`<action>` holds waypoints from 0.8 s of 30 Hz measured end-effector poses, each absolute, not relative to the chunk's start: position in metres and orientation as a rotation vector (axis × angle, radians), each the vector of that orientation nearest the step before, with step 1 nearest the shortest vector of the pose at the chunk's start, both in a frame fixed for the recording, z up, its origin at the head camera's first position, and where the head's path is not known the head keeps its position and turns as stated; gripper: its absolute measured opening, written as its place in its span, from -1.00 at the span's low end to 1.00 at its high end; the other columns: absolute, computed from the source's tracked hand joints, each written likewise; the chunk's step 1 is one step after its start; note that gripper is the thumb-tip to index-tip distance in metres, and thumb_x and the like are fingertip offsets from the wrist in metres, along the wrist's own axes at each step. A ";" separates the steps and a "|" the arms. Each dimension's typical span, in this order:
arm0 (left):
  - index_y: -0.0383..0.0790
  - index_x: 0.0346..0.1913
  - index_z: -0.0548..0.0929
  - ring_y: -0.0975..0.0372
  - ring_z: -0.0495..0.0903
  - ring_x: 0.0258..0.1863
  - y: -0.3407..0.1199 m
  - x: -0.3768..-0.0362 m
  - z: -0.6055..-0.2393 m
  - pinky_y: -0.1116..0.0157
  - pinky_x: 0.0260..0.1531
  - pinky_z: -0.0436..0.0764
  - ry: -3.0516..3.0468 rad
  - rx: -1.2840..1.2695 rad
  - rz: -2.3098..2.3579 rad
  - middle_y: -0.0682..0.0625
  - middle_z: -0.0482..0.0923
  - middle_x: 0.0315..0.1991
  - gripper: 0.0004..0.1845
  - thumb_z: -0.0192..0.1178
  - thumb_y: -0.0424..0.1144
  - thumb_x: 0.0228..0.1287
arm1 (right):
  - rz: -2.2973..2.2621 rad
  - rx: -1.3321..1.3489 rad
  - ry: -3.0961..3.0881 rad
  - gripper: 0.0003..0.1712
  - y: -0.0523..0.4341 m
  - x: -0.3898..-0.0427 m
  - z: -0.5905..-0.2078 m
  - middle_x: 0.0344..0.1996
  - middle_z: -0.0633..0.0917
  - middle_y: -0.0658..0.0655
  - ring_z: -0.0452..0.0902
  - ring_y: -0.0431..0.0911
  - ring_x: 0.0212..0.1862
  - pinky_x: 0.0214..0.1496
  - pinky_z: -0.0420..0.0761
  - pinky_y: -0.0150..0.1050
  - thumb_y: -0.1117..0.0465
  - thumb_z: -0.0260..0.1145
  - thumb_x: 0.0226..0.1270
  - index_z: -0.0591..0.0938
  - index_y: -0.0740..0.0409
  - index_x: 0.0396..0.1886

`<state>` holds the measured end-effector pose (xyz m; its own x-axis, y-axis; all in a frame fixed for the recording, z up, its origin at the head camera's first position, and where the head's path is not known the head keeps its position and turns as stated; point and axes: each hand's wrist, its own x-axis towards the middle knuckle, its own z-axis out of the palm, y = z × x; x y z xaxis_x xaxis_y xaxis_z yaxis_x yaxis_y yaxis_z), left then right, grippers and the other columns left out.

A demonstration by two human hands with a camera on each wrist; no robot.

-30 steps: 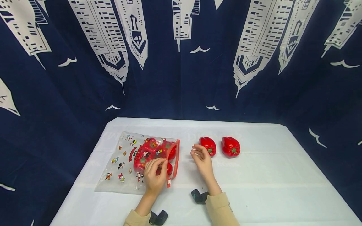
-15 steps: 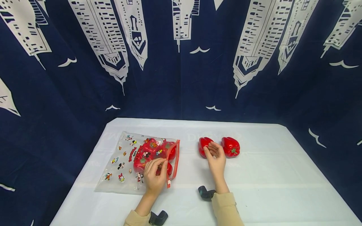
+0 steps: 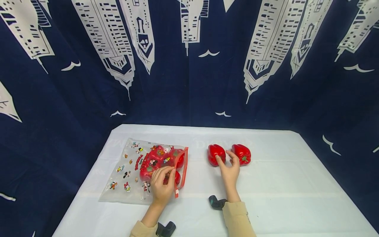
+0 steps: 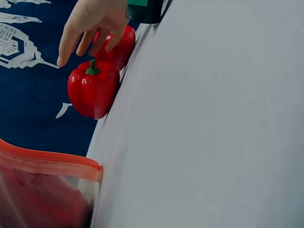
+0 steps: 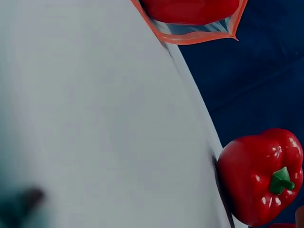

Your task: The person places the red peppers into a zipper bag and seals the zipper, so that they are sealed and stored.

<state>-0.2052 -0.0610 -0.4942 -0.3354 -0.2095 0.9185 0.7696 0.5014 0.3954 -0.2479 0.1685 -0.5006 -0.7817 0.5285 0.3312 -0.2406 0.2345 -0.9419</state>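
Observation:
A clear zip bag point(image 3: 118, 189) with printed cartoon figures and a red zip edge lies on the left of the table, its mouth facing right. Inside it are several red bell peppers point(image 3: 157, 152). My left hand point(image 3: 162, 184) pinches the upper edge of the bag's mouth. Two more red bell peppers lie to the right of the bag. At the nearer one, the left bell pepper point(image 3: 214, 152), my right hand point(image 3: 231, 169) has its thumb and index finger spread beside it. The left wrist view shows those fingers over the peppers. Partly behind them is the right bell pepper point(image 3: 242, 152).
Everything rests on a white-covered table point(image 3: 290, 184). A dark blue printed cloth point(image 3: 189, 92) hangs behind and around it. Each wrist carries a dark camera mount point(image 3: 217, 203).
My right hand has moved right from the space between bag and peppers, and its thumb and fingers have spread at the left bell pepper. The left hand and bag have stayed put.

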 end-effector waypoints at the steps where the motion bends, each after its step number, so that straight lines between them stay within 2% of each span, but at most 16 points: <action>1: -0.40 -0.39 0.66 0.10 0.53 -0.54 -0.060 -0.204 -0.491 0.31 -0.40 0.37 -1.612 -0.492 -1.079 -0.16 0.64 -0.45 -0.74 0.35 -0.64 -0.27 | 1.614 -0.269 -1.898 -0.46 0.168 -0.248 -0.502 0.07 0.50 0.20 0.33 0.03 0.17 0.26 0.27 -0.01 0.23 0.45 0.08 0.49 0.25 0.05; 9: -0.47 -0.44 0.63 0.09 0.49 -0.59 -0.055 -0.188 -0.459 0.28 -0.45 0.36 -1.579 -0.510 -1.079 -0.21 0.61 -0.50 -0.77 0.31 -0.70 -0.29 | 1.703 -0.293 -1.909 -0.23 0.165 -0.253 -0.514 0.20 0.40 0.20 0.24 0.07 0.25 0.29 0.25 0.01 0.20 0.48 0.04 0.31 0.24 0.21; 12: -0.48 -0.44 0.63 0.08 0.50 -0.58 -0.054 -0.186 -0.459 0.27 -0.44 0.37 -1.592 -0.504 -1.081 -0.21 0.62 -0.49 -0.74 0.31 -0.72 -0.33 | 1.720 -0.306 -1.944 -0.18 0.166 -0.254 -0.521 0.23 0.36 0.20 0.22 0.07 0.26 0.28 0.26 0.02 0.18 0.48 0.04 0.27 0.21 0.25; 19: -0.45 -0.43 0.64 0.08 0.51 -0.55 -0.055 -0.191 -0.467 0.29 -0.43 0.37 -1.580 -0.502 -1.075 -0.19 0.62 -0.48 -0.79 0.33 -0.65 -0.24 | 1.676 -0.303 -2.076 -0.09 0.167 -0.258 -0.527 0.26 0.30 0.24 0.19 0.12 0.28 0.28 0.25 0.05 0.20 0.51 -0.02 0.21 0.22 0.29; 24: -0.45 -0.43 0.64 0.08 0.51 -0.56 -0.054 -0.191 -0.467 0.31 -0.43 0.37 -1.586 -0.501 -1.076 -0.20 0.63 -0.48 -0.77 0.33 -0.67 -0.28 | 1.610 -0.328 -2.190 -0.05 0.168 -0.259 -0.526 0.30 0.27 0.28 0.17 0.15 0.32 0.30 0.23 0.05 0.19 0.49 0.01 0.16 0.24 0.33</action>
<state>-0.1906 -0.0544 -0.4673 -0.3092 -0.2150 0.9264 0.7811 0.4983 0.3763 -0.2588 0.1685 -0.5263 -0.8921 0.4150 0.1786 -0.0466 0.3087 -0.9500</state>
